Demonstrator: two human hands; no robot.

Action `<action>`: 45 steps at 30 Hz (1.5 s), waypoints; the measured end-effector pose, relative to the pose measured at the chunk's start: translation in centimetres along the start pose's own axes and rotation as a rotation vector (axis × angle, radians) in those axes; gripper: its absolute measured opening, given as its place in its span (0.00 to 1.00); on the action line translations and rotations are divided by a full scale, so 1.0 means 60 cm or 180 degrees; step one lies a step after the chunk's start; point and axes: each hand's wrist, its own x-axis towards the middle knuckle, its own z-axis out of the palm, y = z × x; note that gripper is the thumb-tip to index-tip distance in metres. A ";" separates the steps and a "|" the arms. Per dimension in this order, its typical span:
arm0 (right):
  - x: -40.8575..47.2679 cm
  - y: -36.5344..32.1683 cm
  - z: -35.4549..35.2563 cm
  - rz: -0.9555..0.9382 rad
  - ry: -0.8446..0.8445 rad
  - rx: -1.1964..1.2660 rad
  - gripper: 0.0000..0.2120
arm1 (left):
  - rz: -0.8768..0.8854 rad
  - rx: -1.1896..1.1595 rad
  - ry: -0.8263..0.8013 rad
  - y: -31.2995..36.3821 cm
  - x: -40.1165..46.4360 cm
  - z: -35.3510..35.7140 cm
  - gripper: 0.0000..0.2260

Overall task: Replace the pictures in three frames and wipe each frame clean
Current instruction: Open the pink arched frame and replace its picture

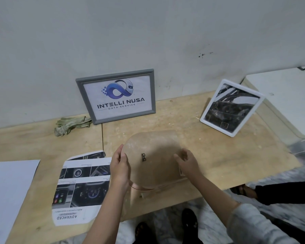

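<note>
Brown hardboard backing (153, 155) of the third frame lies face-down at the table's (218, 155) near edge, metal hanger (144, 157) up. Left hand (119, 170) grips its left edge, thumb on top, fingers curled under; right hand (187, 163) rests on the right side, fingers bent over the edge, apparently holding it, though the fingertips are hidden. Grey frame (115, 96) with logo print stands against the wall; white frame (231, 107) with a dark photo is propped to the right. Printed sheet (81, 189) lies just left of the backing; cloth (71, 125) is by the wall. Judgement: backing being seated or lifted; cannot tell which. Advice: keep both edges level, press evenly near the corners, avoid bending the board, then turn over and wipe with the cloth.
</note>
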 end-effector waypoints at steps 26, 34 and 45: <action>0.023 0.152 -0.382 0.0413 0.0450 -0.1684 0.30 | 0.0614 0.3073 -0.1731 -0.140 -0.180 0.391 0.28; 0.048 0.179 -0.380 0.0417 -0.0178 -0.2339 0.40 | 0.0871 0.3980 -0.1911 -0.178 -0.178 0.426 0.39; 0.064 0.142 -0.331 -0.0293 -0.0033 -0.2235 0.31 | 0.1056 0.3074 -0.1294 -0.162 -0.171 0.400 0.27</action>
